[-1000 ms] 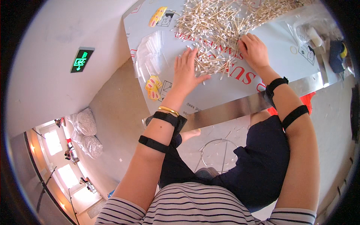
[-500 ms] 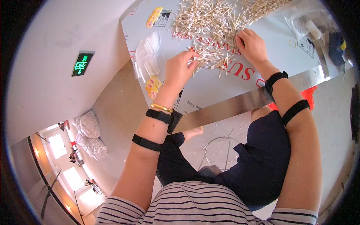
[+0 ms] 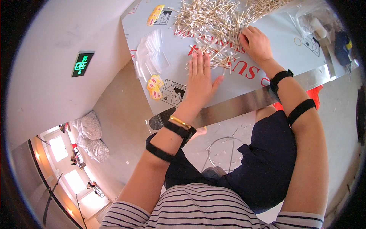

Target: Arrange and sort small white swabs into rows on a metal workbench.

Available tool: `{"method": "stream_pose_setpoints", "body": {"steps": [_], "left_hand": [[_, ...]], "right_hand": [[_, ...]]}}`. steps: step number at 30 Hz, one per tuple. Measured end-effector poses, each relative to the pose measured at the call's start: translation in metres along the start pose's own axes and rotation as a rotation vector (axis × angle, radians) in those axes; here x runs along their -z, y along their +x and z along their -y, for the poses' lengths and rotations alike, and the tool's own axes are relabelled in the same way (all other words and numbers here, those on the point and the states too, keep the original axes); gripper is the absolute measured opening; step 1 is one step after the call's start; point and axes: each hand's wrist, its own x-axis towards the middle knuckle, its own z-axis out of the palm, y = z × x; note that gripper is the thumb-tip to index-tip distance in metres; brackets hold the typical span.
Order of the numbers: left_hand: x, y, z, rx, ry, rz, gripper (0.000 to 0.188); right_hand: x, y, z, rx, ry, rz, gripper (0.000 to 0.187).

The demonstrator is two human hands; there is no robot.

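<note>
A large heap of cotton swabs [image 3: 207, 19] spreads over the far part of the table, with a smaller loose cluster [image 3: 221, 57] on its near side. My left hand [image 3: 201, 78] lies flat with fingers straight and thumb apart, its fingertips touching the near-left edge of that cluster. To the right of the swabs, my right hand [image 3: 257, 44] has its fingers curled in. Their tips reach the heap's edge, and what they hold, if anything, is hidden.
Clear plastic sleeves [image 3: 150, 51] lie left of the swabs. Yellow printed cards [image 3: 154, 87] sit below them, with another yellow card [image 3: 155, 15] farther back. Transparent bags [image 3: 314, 23] are at the far right. A metal strip [image 3: 236, 105] edges the table; a round-framed stool [image 3: 225, 152] stands below.
My left hand has moved right and toward me, opening from a pinch at the cluster's left edge to a flat palm. My right hand stays nearly in place.
</note>
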Motion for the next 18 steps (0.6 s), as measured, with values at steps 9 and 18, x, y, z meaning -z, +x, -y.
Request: {"method": "stream_pose_setpoints", "body": {"steps": [9, 18], "left_hand": [[-0.001, -0.008, -0.015, -0.136, 0.207, 0.134, 0.081], [0.029, 0.002, -0.023, -0.051, -0.008, -0.009, 0.054]], "right_hand": [[0.001, -0.003, -0.004, -0.008, -0.026, 0.013, 0.021], [0.002, -0.003, -0.006, 0.005, 0.010, 0.003, 0.019]]}}
